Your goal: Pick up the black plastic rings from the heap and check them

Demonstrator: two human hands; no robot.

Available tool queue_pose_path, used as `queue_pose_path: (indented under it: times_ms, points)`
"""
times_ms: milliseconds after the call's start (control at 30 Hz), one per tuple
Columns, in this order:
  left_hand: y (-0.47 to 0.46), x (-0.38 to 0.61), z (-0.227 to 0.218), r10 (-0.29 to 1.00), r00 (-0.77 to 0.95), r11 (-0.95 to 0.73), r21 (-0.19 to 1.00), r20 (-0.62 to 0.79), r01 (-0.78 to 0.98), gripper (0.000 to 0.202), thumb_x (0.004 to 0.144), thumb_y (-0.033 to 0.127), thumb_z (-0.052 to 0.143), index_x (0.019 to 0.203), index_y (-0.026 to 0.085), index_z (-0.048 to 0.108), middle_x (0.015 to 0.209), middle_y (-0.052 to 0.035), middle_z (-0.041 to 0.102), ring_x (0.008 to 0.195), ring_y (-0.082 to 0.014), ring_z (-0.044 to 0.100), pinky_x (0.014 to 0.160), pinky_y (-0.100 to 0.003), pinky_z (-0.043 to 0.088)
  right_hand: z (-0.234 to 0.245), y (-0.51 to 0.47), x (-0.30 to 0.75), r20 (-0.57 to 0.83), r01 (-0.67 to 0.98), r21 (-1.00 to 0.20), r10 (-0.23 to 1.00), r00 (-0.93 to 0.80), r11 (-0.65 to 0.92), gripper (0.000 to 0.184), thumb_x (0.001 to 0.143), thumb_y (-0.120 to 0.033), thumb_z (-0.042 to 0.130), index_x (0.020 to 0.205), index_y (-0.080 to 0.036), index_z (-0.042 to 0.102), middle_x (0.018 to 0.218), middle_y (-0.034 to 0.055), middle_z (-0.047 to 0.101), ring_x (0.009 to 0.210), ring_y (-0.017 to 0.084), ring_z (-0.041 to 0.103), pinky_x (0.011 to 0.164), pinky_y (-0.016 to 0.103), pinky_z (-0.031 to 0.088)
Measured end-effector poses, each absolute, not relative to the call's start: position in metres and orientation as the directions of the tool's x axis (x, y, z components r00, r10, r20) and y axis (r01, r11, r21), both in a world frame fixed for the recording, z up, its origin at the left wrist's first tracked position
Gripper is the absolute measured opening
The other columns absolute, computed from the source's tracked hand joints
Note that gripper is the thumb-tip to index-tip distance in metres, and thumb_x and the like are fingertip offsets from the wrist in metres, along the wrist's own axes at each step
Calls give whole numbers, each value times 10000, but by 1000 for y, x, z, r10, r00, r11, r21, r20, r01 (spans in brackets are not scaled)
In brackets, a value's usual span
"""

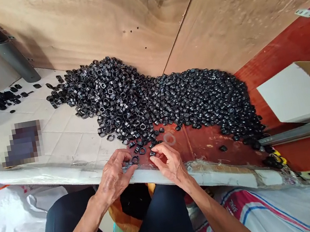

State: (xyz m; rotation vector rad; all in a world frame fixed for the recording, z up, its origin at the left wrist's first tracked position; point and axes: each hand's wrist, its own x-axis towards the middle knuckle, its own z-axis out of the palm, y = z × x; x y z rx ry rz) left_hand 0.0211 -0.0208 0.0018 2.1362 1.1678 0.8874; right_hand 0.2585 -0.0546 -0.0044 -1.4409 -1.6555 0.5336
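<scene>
My left hand (115, 172) is at the table's front edge, its thumb stretched out and apart from its curled fingers. A small black plastic ring (135, 159) with side tabs lies by its fingertips. Dark pieces under those fingers are partly hidden. My right hand (171, 162) pinches a small black cap (152, 153) between thumb and forefinger. Just beyond both hands, another black ring (142, 150) lies loose. Farther back a heap of black rings (108, 88) runs into a heap of rounder black caps (198, 93) on the right.
A plywood board (103, 17) closes off the back. A dark grey cylinder (16, 60) stands at the back left, near scattered black pieces (2, 100). At right are an open cardboard box (294, 92) and a metal bar (302, 129). White sacks (291, 204) lie below the padded edge.
</scene>
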Motion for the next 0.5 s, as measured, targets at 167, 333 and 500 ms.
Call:
queue_pose_path:
  times_ms: [167, 333, 500]
  points:
    - [-16, 36, 1, 867, 420, -490, 608, 266, 625, 266, 873, 189, 736, 1101, 252, 615, 1015, -38, 710, 921, -238, 722, 837, -375, 609, -4, -55, 260, 289, 502, -831, 957, 19, 240, 125, 904, -235, 675, 1026, -222, 701, 984, 40, 689, 740, 159, 672, 706, 294, 596]
    - [-16, 42, -2, 877, 390, -473, 647, 280, 598, 245, 921, 208, 690, 1139, 248, 584, 979, -24, 732, 826, -209, 736, 789, -353, 607, -2, -53, 262, 179, 275, -949, 981, 68, 154, 182, 897, -305, 725, 1055, -217, 738, 1087, 71, 701, 819, 168, 703, 776, 312, 635]
    - [-20, 38, 0, 888, 389, -425, 760, 244, 492, 266, 937, 199, 647, 1190, 245, 579, 987, -21, 739, 803, -184, 730, 773, -338, 607, 7, -52, 246, 92, 138, -986, 996, 11, 90, 215, 896, -324, 736, 1083, -222, 769, 1097, 68, 716, 884, 175, 709, 843, 321, 645]
